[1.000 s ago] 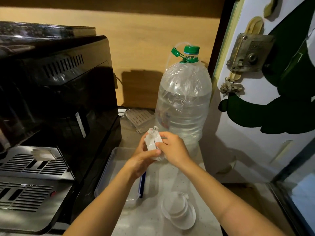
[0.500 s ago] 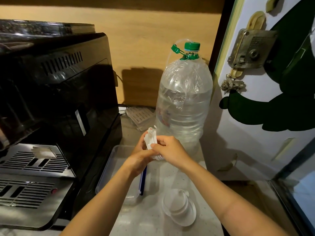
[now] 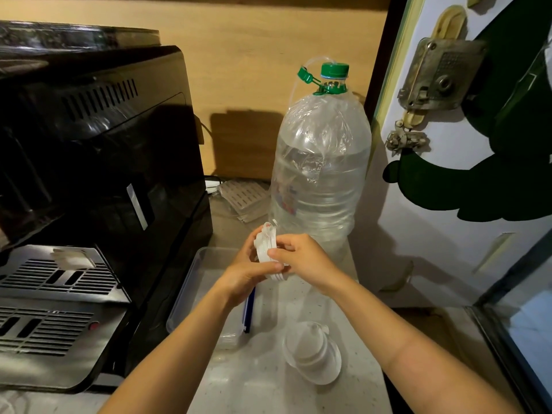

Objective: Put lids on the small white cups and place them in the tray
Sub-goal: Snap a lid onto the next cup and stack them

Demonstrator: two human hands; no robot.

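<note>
Clear plastic lids point(image 3: 270, 253), a small stack of them held on edge, sit between both hands above the far end of the tray point(image 3: 191, 282). The left hand point(image 3: 248, 276) cups the stack from behind and below, its fingers point(image 3: 254, 243) clenched round the lids; the right hand point(image 3: 301, 258) pinches the front lid with thumb and fingers curled onto its rim. The tray is a shallow clear one lying on the pale speckled worktop point(image 3: 268, 383), and what shows of its floor holds nothing; its near right corner is hidden by the left forearm. At 5 o'clock from the hands, near the worktop's front, small white cups point(image 3: 310, 351) stand nested with no lid on, apart from the tray. At 12 o'clock a big water bottle point(image 3: 322, 174) with a green cap stands upright, roughly two-thirds full. At 9 o'clock a black coffee machine point(image 3: 98, 162) stands close along the tray's left edge. At 3 o'clock a white door point(image 3: 448, 234) closes off the worktop's right side. Open worktop lies between tray and cups, and in front of the cups.
</note>
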